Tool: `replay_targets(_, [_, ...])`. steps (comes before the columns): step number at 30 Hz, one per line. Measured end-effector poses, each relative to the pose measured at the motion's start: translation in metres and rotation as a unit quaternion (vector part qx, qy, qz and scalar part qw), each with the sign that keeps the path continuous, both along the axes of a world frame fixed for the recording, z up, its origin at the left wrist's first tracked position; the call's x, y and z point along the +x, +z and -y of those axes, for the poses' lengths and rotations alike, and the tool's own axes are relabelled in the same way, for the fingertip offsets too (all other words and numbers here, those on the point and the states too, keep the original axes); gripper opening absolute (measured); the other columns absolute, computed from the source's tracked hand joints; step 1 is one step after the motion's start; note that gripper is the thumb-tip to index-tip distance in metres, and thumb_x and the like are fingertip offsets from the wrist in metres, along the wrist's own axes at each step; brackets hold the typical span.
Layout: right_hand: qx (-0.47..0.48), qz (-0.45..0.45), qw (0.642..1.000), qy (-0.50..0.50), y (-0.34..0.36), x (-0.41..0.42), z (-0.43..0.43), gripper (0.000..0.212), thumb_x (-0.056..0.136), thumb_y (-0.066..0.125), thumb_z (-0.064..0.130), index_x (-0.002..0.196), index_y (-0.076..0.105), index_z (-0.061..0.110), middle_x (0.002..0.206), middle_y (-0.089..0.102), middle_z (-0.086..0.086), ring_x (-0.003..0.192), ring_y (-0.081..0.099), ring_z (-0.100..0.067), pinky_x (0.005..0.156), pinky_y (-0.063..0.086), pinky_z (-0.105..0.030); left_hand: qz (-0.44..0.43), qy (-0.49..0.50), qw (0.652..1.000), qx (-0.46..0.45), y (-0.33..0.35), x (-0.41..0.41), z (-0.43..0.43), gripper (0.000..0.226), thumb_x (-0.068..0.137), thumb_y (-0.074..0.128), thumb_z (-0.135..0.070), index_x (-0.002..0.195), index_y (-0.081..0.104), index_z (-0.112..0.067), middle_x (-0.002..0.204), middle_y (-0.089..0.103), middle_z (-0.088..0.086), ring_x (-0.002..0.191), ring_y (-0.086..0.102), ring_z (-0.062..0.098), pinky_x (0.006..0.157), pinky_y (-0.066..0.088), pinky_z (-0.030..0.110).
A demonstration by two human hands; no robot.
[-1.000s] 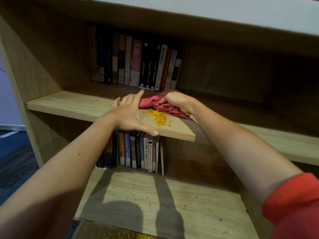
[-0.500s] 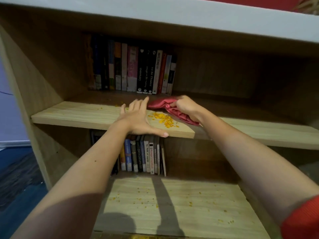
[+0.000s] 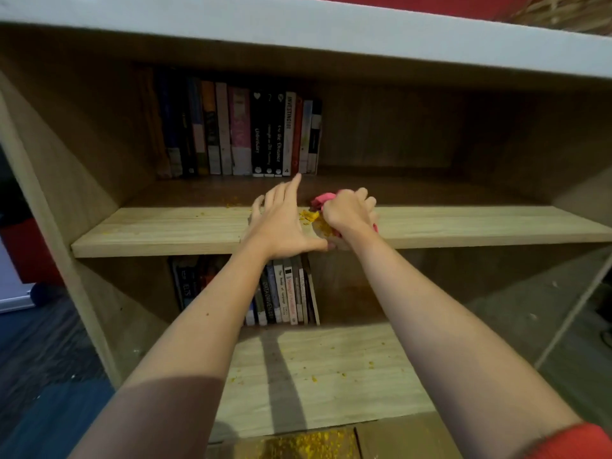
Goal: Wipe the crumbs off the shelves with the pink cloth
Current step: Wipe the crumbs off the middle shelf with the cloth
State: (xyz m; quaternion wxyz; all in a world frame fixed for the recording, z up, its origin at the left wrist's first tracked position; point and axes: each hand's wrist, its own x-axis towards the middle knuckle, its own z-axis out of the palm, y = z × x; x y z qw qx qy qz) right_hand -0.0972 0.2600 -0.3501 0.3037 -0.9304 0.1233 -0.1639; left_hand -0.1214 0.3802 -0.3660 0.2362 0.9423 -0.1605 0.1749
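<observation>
On the middle shelf of a wooden bookcase, my right hand grips the bunched pink cloth, most of it hidden under the fist. A small heap of yellow crumbs lies on the shelf between my two hands, close to the front edge. My left hand rests flat on the shelf just left of the crumbs, fingers straight and its thumb along the front edge. More yellow crumbs are scattered over the lower shelf.
A row of upright books stands at the back left of the middle shelf. Another row of books stands at the back of the lower shelf. A cardboard box dusted with yellow crumbs sits below the front edge.
My right hand has dragged the cloth leftward and forward, pushing the crumbs into a tighter heap against my left hand. The camera has tilted up slightly.
</observation>
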Motion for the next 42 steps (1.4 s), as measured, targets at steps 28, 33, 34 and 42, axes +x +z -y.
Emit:
replay_targets(28, [0.163, 0.031, 0.982, 0.091, 0.021, 0.009, -0.028, 0.033, 0.090, 0.048, 0.026, 0.117, 0.051, 0.007, 0.128, 0.039, -0.014, 0.113, 0.045, -0.031, 0.094, 0.044, -0.043, -0.033, 0.065, 0.997, 0.009, 0.003, -0.022, -0.093, 0.071, 0.081, 0.031, -0.054, 0.147, 0.021, -0.027, 0.155, 0.021, 0.002, 0.145, 0.008, 0.018, 0.117, -0.010, 0.047])
replay_targets(33, [0.103, -0.035, 0.989, 0.105, 0.004, 0.035, -0.008, 0.016, 0.089, 0.049, 0.026, 0.093, 0.061, 0.017, 0.116, 0.059, -0.015, 0.081, 0.051, -0.022, 0.055, 0.042, -0.034, 0.048, 0.128, 0.983, 0.119, -0.012, -0.012, -0.106, 0.049, 0.097, 0.027, -0.040, 0.143, 0.032, -0.025, 0.151, 0.033, -0.003, 0.143, 0.018, 0.015, 0.118, 0.001, 0.049])
replay_targets(34, [0.091, -0.033, 0.988, 0.117, -0.003, 0.047, -0.010, 0.023, 0.086, 0.049, 0.027, 0.104, 0.061, 0.018, 0.117, 0.061, -0.015, 0.082, 0.046, -0.022, 0.054, 0.038, -0.034, 0.057, 0.131, 0.983, 0.117, -0.013, -0.011, -0.104, 0.049, 0.097, 0.027, -0.042, 0.143, 0.031, -0.025, 0.151, 0.033, -0.003, 0.143, 0.018, 0.014, 0.118, 0.001, 0.049])
replay_targets(42, [0.065, -0.020, 0.942, 0.329, 0.012, -0.005, -0.036, 0.039, 0.088, 0.044, -0.002, 0.121, 0.061, 0.012, 0.130, 0.054, -0.001, 0.113, 0.048, -0.013, 0.096, 0.039, -0.025, 0.084, 0.155, 0.978, 0.114, -0.018, -0.009, -0.107, 0.052, 0.097, 0.025, -0.045, 0.143, 0.033, -0.023, 0.149, 0.037, -0.002, 0.144, 0.016, 0.014, 0.117, -0.003, 0.049])
